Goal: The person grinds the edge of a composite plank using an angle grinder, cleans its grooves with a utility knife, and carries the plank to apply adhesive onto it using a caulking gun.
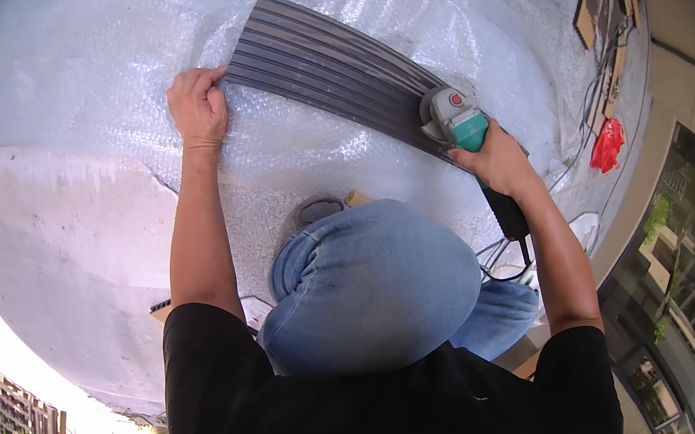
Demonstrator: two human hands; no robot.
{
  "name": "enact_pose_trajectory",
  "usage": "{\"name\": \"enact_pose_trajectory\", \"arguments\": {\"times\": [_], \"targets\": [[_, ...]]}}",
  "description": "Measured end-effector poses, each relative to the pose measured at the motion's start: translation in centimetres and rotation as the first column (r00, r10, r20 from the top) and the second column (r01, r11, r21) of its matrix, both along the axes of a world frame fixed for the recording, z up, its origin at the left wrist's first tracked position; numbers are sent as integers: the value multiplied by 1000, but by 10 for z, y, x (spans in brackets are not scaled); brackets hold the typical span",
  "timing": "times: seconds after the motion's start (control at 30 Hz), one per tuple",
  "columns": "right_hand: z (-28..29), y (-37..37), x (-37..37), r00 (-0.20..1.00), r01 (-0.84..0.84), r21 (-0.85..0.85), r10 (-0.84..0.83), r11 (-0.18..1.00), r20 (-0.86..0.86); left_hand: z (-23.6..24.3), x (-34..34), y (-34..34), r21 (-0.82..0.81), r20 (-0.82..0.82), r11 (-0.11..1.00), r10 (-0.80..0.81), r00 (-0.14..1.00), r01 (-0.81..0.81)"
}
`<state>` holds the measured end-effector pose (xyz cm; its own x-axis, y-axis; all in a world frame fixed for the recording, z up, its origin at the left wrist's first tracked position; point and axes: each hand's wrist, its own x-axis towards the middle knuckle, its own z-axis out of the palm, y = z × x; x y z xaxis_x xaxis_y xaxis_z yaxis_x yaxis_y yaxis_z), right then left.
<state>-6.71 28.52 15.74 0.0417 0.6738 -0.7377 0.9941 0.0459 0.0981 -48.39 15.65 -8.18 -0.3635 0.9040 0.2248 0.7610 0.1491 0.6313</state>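
Note:
A long dark grey grooved panel lies at a slant on bubble wrap, its far left end raised toward the top of the view. My left hand is closed, with its fingertips at the left corner of the panel. Over the panel's right part, my right hand is wrapped round an angle grinder with a teal body, grey head and black handle. The grinder's disc is beside its head, against or just above the panel's surface; I cannot tell which. My fingers hide part of the grinder's body.
The grinder's black cable runs down beside my bent knee. A red bag or cloth lies at the right, near several brown boards and loose cords. A glass-fronted wall stands at the far right. Pale concrete is on the left.

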Motion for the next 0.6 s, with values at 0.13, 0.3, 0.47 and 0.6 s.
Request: {"name": "enact_pose_trajectory", "arguments": {"times": [0.13, 0.3, 0.47, 0.6], "targets": [[-10, 16, -149, 973, -139, -84, 120, 987, -197, 2, -5, -12, -1, 6, 1000, 14, 1000, -14], [-39, 30, -242, 911, -242, -13, 222, 970, -348, 4, -5, -9, 7, 9, 999, 32, 999, -32], [-48, 26, -243, 899, -307, -21, 283, 951, -334, 4, -5, -3, 25, 10, 999, 24, 1000, -24], [-37, 20, -201, 916, -306, -69, 274, 950, -292, -3, -7, -5, 36, -16, 999, 35, 999, -34]]}}
